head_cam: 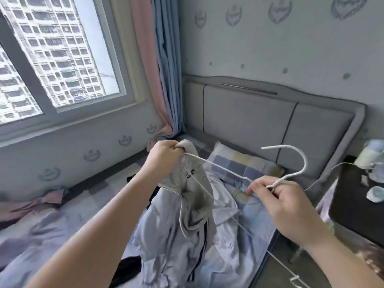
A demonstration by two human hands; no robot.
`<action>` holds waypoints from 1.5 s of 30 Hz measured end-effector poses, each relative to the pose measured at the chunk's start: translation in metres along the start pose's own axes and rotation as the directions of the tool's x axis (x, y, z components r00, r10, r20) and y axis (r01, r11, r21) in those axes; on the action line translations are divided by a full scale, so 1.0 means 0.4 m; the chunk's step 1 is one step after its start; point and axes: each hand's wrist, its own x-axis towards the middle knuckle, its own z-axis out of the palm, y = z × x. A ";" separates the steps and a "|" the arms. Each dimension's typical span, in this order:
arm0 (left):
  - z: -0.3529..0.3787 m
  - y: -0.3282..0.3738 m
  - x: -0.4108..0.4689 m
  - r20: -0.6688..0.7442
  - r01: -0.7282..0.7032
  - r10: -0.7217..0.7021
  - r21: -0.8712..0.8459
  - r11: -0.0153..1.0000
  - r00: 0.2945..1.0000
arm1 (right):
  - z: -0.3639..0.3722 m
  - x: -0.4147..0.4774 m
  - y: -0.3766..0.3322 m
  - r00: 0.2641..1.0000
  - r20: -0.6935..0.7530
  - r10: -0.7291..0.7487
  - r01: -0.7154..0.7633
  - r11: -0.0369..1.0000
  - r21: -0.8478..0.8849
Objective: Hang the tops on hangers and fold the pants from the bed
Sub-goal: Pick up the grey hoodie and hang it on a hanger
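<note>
My left hand (164,157) grips the collar of a grey top (193,206) with dark side stripes, lifted over the bed (41,235). One arm of a white wire hanger (299,161) runs into that collar by my left fist. My right hand (284,206) pinches the hanger at the base of its hook, to the right of the top. The garment hangs down between my forearms and its lower part is bunched. Dark clothing (127,269) lies on the bed below it, partly hidden.
A checked pillow (239,163) leans at the grey padded headboard (270,119). A dark nightstand (357,200) with small items stands at the right. A window (58,59) and pink-blue curtains (158,69) fill the left. Pink fabric (31,204) lies along the bed's far edge.
</note>
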 end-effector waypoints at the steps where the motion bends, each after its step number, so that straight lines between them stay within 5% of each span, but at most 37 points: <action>1: 0.013 -0.031 -0.011 -0.025 0.017 -0.018 -0.018 1.000 1.000 | 0.024 -0.011 0.018 1.000 0.007 0.021 -0.021 1.000 0.014; 6: 0.091 -0.112 -0.075 0.018 0.096 -0.095 -0.148 0.984 0.995 | 0.129 -0.066 0.104 0.988 0.080 0.131 -0.137 0.987 0.080; 11: 0.166 -0.081 -0.147 0.193 -0.029 0.047 -0.097 0.995 0.980 | 0.176 -0.102 0.170 0.987 0.058 0.149 -0.153 0.986 0.068; 15: 0.227 -0.030 -0.205 0.437 -0.153 0.158 -0.048 0.987 0.885 | 0.224 -0.097 0.210 0.971 0.092 0.221 -0.224 0.974 0.022; 19: 0.242 -0.048 -0.219 0.518 -0.030 0.072 -0.088 0.996 0.852 | 0.238 -0.112 0.233 0.963 0.125 0.240 -0.260 0.950 0.171; 22: 0.233 -0.059 -0.250 0.641 -0.147 0.172 -0.092 0.985 0.748 | 0.226 -0.132 0.238 0.966 0.086 0.244 -0.258 0.932 0.254; 26: 0.226 -0.095 -0.289 0.538 -0.572 0.375 0.261 0.778 0.755 | 0.183 -0.150 0.235 0.969 0.066 0.237 -0.246 0.920 0.304; 28: 0.207 -0.103 -0.273 0.545 -0.637 0.411 0.327 0.698 0.731 | 0.159 -0.154 0.239 0.974 0.087 0.209 -0.226 0.923 0.311; 34: 0.195 -0.130 -0.260 0.586 -0.711 0.516 0.151 0.687 0.624 | 0.114 -0.149 0.232 0.979 0.156 0.130 -0.166 0.954 0.248; 45: 0.276 -0.120 -0.341 0.443 -0.580 0.516 0.010 0.815 0.733 | 0.127 -0.110 0.223 0.998 -0.009 0.055 -0.054 0.995 0.086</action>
